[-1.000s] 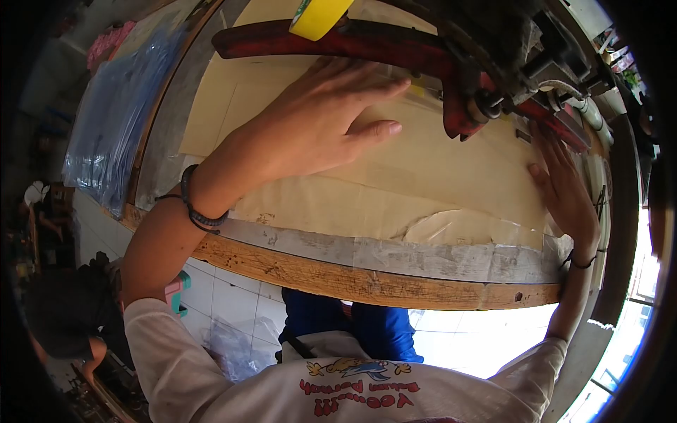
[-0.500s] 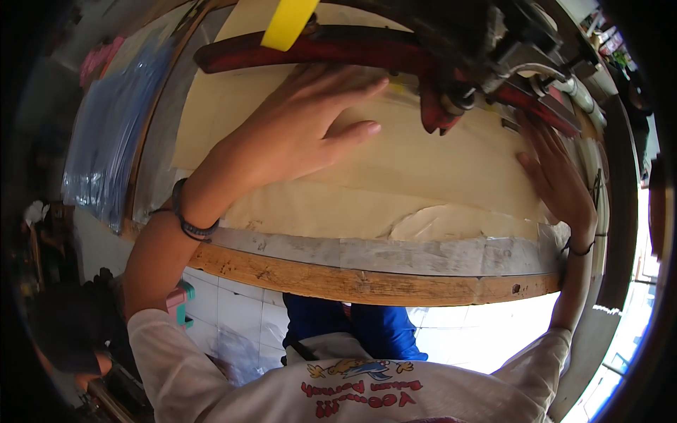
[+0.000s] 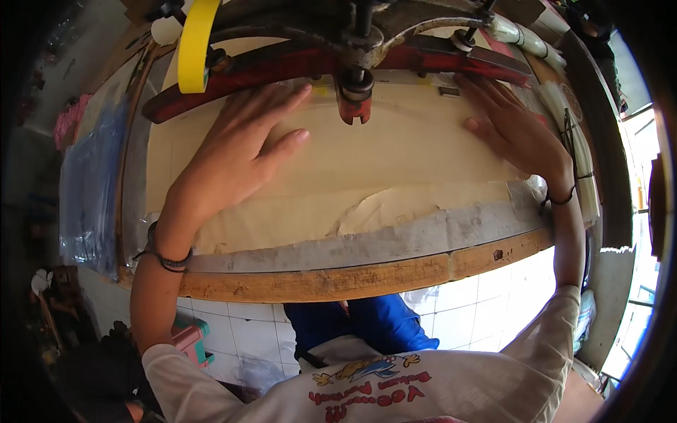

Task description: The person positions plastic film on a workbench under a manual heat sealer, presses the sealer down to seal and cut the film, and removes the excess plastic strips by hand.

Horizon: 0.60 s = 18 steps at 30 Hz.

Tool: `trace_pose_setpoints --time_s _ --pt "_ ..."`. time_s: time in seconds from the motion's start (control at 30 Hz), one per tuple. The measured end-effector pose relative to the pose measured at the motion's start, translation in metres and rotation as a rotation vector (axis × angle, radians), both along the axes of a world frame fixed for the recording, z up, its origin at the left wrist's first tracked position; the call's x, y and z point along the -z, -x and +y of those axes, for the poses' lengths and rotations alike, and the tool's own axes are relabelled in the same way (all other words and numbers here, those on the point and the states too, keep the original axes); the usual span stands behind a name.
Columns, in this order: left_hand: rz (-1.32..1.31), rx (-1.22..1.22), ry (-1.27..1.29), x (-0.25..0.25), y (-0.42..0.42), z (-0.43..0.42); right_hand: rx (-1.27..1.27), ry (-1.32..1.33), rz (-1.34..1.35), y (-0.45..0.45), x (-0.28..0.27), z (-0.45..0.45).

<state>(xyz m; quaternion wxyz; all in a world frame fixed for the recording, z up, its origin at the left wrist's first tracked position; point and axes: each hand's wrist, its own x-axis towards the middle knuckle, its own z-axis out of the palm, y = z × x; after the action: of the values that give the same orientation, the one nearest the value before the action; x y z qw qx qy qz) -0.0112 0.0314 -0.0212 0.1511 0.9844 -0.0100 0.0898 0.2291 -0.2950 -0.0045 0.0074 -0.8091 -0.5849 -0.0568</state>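
My left hand (image 3: 247, 141) lies flat on a tan sheet (image 3: 381, 155), fingers stretched forward and thumb apart. Its fingertips reach close to a red metal bar (image 3: 282, 67), partly hidden at its edge. My right hand (image 3: 511, 127) rests on the right part of the same sheet, palm down and fingers extended, their tips near or under the bar's right end. Between the hands, a red notched bracket (image 3: 355, 106) hangs from the dark metal frame (image 3: 363, 49). Near the front, the sheet has a torn, wrinkled patch (image 3: 374, 208).
A roll of yellow tape (image 3: 197, 46) hangs on the bar's left part. Blue plastic sleeves (image 3: 92, 190) lie at left; wrapped pale rods (image 3: 571, 134) lie at right. The table has a wooden front edge (image 3: 338, 282). A green and pink box (image 3: 194, 342) stands on the tiled floor.
The camera view has turned, so the bar, tape and frame appear further left. Both hands remain spread on the sheet, with the right hand and its side of the bar seen more fully.
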Motion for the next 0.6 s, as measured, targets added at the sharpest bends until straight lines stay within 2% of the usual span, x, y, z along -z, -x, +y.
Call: trace_pose_setpoints --time_s 0.2,0.23,0.33,0.37,0.47,0.5,0.6 --pt "-0.011 -0.01 -0.03 0.003 0.002 0.004 0.131 0.039 0.017 0.048 -0.022 0.005" --pt "-0.019 -0.01 -0.028 0.005 0.002 0.004 0.059 -0.001 -0.074 0.06 -0.023 0.009" --pt "-0.084 0.011 -0.07 0.013 0.001 0.007 0.073 0.067 0.01 0.097 -0.035 0.019" --pt "-0.086 0.011 -0.073 0.014 0.001 0.007 -0.012 -0.005 0.009 0.102 -0.034 0.022" --pt "-0.111 0.021 -0.085 0.015 0.001 0.007 -0.034 -0.051 0.05 0.114 -0.035 0.048" --pt "-0.124 0.029 -0.088 0.017 0.0 0.008 -0.099 -0.131 -0.011 0.114 -0.026 0.059" --pt "-0.172 0.045 -0.082 0.019 0.0 0.01 -0.132 -0.142 0.032 0.122 -0.012 0.082"
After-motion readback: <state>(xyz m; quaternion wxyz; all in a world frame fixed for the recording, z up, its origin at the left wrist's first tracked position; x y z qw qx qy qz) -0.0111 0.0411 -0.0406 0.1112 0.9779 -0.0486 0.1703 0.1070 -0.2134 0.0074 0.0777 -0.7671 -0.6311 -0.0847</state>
